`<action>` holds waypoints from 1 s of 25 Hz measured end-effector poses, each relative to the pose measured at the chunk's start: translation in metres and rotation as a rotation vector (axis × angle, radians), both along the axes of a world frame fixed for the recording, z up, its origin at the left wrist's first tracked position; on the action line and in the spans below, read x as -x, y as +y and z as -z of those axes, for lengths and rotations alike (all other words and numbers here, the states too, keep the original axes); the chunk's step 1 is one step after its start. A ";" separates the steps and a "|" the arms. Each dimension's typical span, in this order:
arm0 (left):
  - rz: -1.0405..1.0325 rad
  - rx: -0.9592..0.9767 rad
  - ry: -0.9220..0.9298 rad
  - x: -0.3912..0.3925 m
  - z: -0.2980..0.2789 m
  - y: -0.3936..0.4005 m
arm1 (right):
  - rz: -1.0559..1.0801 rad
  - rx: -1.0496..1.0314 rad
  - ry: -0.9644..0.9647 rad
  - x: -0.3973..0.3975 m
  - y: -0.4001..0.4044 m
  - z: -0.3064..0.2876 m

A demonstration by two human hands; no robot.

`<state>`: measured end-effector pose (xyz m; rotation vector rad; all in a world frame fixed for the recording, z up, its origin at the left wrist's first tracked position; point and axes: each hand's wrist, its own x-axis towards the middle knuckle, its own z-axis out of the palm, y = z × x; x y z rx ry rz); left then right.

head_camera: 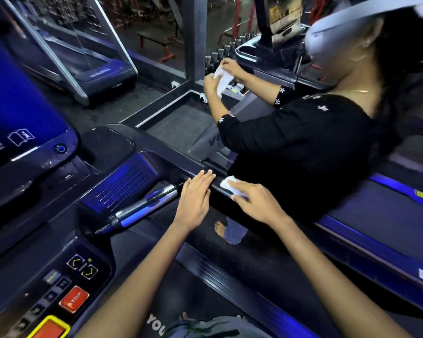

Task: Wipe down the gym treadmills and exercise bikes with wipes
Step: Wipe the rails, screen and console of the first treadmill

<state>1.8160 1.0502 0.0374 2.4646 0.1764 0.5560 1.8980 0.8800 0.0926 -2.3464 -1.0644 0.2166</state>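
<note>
I stand on a dark treadmill whose right handrail (215, 189) runs across the middle of the view. My left hand (195, 193) lies flat on that rail, fingers straight and together. Just to its right, my right hand (257, 201) presses a crumpled white wipe (228, 184) onto the rail, fingers spread over it. The treadmill's console (122, 184), with a speaker grille and a chrome grip bar (144, 203), sits to the left of my hands.
Another person in a black top (303, 142) stands on the neighbouring treadmill (388, 208) right behind the rail, holding a white wipe (221, 78) in both hands. A red stop button (73, 298) is at lower left. A third treadmill (103, 69) stands far left.
</note>
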 end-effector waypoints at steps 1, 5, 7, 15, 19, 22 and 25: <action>0.006 0.003 -0.001 0.000 0.000 0.000 | 0.004 0.032 0.000 0.003 0.009 -0.002; 0.029 -0.018 0.003 -0.001 0.005 0.006 | -0.128 0.074 -0.027 0.015 0.005 0.003; 0.017 -0.036 0.029 0.000 0.003 0.004 | -0.077 0.043 -0.002 0.013 -0.022 0.005; 0.160 -0.343 0.032 0.006 -0.003 -0.043 | -0.050 0.151 -0.097 0.033 -0.078 0.009; 0.133 -0.369 0.073 0.006 0.003 -0.060 | 0.129 0.205 -0.088 0.036 -0.093 0.002; 0.110 -0.413 0.100 0.007 0.005 -0.062 | 0.046 0.215 -0.169 0.047 -0.104 0.005; 0.076 -0.410 0.128 0.006 0.005 -0.064 | 0.126 0.261 -0.188 0.053 -0.148 0.000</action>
